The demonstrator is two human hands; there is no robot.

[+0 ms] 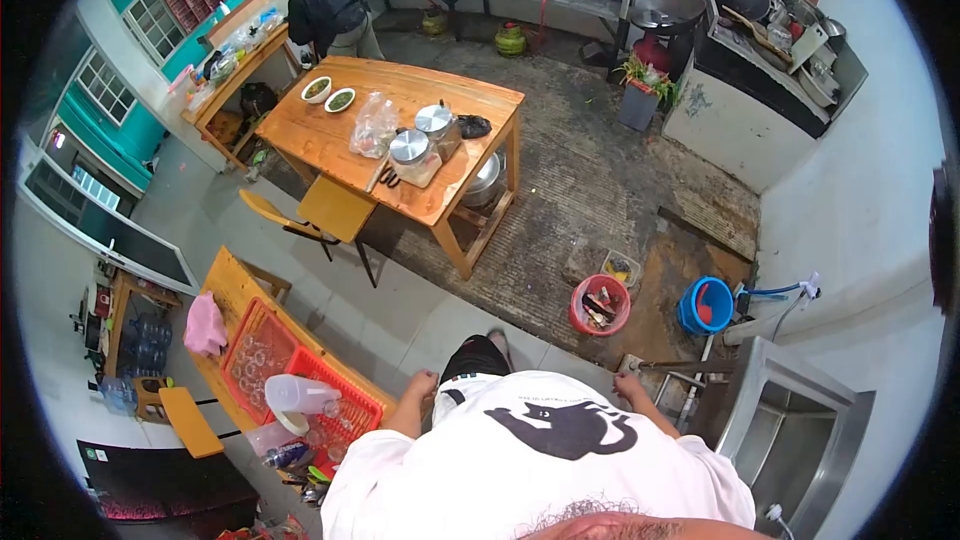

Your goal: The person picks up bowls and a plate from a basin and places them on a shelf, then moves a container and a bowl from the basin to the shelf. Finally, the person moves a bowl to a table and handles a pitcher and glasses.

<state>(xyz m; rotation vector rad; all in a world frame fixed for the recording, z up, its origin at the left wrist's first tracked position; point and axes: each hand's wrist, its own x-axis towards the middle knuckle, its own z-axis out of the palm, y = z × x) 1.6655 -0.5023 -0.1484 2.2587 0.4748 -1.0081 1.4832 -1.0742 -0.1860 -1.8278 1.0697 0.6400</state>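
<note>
My left hand (424, 383) hangs beside my hip, near the dark shorts (475, 357), with its fingers curled in and nothing seen in it. On the other side, my right hand (628, 385) is low beside my white shirt, its fingers also curled and no object showing. The left hand is nearest to a narrow table with a red rack (262, 345) of glasses and a pale plastic pitcher (300, 395). The right hand is nearest to the metal sink (800, 420) and its pipes.
Ahead stands a wooden table (440, 90) with two bowls, a plastic bag and lidded containers. A chair (335, 208) is beside it. A person (325, 5) in dark clothes is beyond. Red (600, 304) and blue (706, 305) buckets sit on the floor at the right.
</note>
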